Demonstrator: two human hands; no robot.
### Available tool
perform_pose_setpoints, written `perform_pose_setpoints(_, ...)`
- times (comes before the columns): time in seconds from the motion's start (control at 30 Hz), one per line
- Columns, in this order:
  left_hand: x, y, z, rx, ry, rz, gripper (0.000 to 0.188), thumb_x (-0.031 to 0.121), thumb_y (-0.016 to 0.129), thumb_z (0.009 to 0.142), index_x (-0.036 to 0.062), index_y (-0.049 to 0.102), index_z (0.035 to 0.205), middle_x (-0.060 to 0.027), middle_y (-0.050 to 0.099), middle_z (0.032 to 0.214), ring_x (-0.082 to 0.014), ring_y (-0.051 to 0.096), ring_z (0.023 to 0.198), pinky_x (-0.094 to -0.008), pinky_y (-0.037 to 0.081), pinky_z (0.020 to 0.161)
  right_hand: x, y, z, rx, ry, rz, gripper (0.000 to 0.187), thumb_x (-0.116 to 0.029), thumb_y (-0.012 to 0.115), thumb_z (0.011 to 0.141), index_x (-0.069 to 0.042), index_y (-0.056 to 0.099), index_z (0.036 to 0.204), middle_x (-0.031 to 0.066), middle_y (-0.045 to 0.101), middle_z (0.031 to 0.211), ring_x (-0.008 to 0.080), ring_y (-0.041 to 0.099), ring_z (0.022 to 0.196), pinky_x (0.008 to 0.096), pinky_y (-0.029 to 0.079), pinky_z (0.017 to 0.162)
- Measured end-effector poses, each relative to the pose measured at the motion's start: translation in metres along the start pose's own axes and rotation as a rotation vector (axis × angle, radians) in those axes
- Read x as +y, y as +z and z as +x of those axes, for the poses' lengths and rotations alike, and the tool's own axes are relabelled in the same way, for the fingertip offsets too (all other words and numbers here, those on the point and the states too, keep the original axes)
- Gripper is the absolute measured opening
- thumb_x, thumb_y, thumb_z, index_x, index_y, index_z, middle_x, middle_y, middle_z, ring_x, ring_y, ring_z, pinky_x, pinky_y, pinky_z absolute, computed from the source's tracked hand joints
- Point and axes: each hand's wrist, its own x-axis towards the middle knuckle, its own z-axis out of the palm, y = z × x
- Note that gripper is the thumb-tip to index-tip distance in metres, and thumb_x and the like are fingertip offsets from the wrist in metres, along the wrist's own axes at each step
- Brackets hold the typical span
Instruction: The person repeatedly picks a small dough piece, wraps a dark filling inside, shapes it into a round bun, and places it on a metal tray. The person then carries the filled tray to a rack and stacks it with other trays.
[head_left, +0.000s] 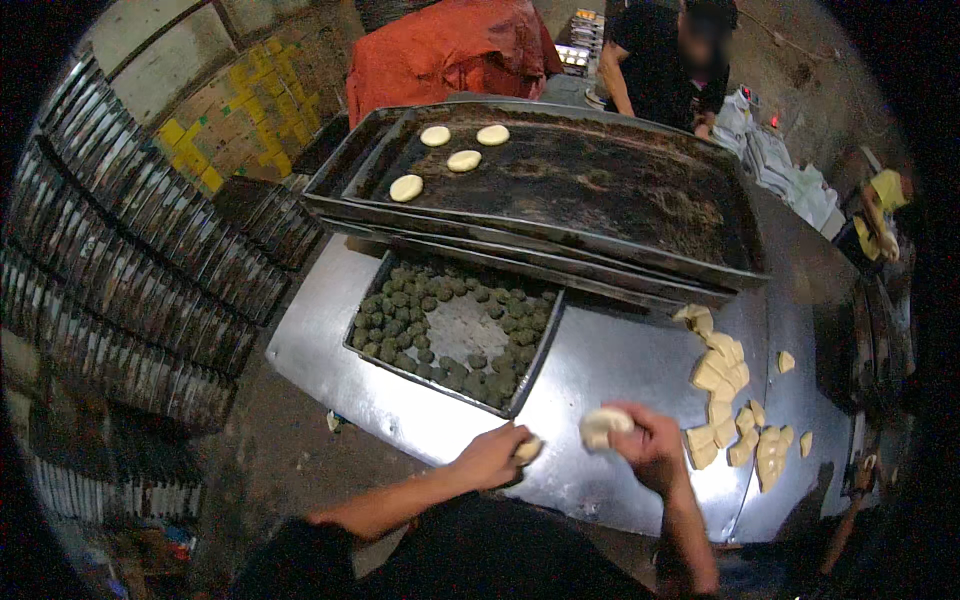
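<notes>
My left hand (490, 458) is closed around a small piece of dough (528, 451), whose pale end shows past the fingers. To its right, my right hand (655, 450) grips a flattened, pale dough piece (603, 428), somewhat smeared by motion. Both hands are over the near part of the metal table (590, 345). Just beyond my left hand lies a rectangular tray (517, 400) with many dark green filling balls (400, 310) around its bare middle. Several cut dough pieces (720, 370) lie in a loose pile right of my right hand.
Stacked dark baking trays (640, 262) stand behind the filling tray; dough rounds (464, 161) lie on the top one. Racks of trays (130, 240) rise at left. A red cover (450, 55) is behind. A co-worker (665, 60) stands across; another person (880, 215) is far right.
</notes>
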Motion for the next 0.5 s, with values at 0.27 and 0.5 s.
perform_pose_setpoints(0.27, -0.087, -0.044, -0.089, 0.466, -0.184, 0.198, 0.05, 0.021, 0.071, 0.089, 0.0096, 0.056, 0.135, -0.0195, 0.057, 0.116, -0.0401, 0.058, 0.098, -0.0487, 0.051, 0.084, -0.164, 0.05, 0.266, 0.231, -0.74, -0.464, 0.036, -0.009, 0.064, 0.083, -0.003, 0.069, 0.118, 0.0157, 0.072, 0.111, 0.0278, 0.07, 0.1, 0.0351, 0.053, 0.094)
perform_pose_setpoints(0.5, -0.112, -0.025, -0.092, 0.58, -0.019, 0.271, 0.041, 0.016, 0.074, 0.085, 0.0047, 0.061, 0.122, -0.0178, 0.057, 0.129, -0.039, 0.058, 0.107, -0.0477, 0.051, 0.089, -0.14, 0.104, 0.342, 0.223, -0.439, -0.675, 0.04, -0.034, 0.057, 0.098, -0.002, 0.07, 0.117, 0.018, 0.072, 0.112, 0.0298, 0.068, 0.107, 0.0381, 0.049, 0.1)
